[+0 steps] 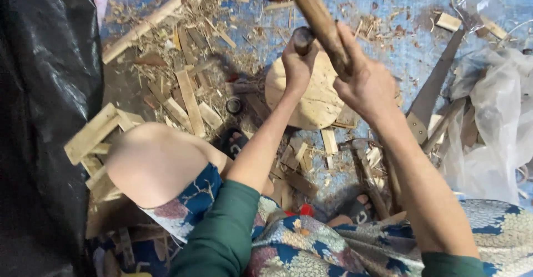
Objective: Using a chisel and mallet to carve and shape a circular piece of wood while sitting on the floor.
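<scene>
wood splitting on a round block, both hands gripping

nearest the lens: bare knee (152, 166) and patterned cloth (311, 249) over the lap, green sleeve (222, 232) on the left arm. person sits low, legs folded close to the work, probably so both arms reach the block without leaning.

left hand (298, 66) is clenched around the top of a short dark rod-like tool (303, 39), held upright over the round wooden block (313, 93). fist sits high on the tool, keeping fingers away from the block face.

right hand (367, 85) grasps a thick wooden club (317, 16), fingers wrapped tight, club angled up and away toward the top of the view, its upper end cut off by the frame. club crosses just beside the tool's top; contact cannot be told.

around: splinters and flat offcuts (189, 96) on a blue mat (388, 21), a handsaw (430, 93) to the right, clear plastic sheet (494, 121), black sheet (44, 116) at left.
</scene>
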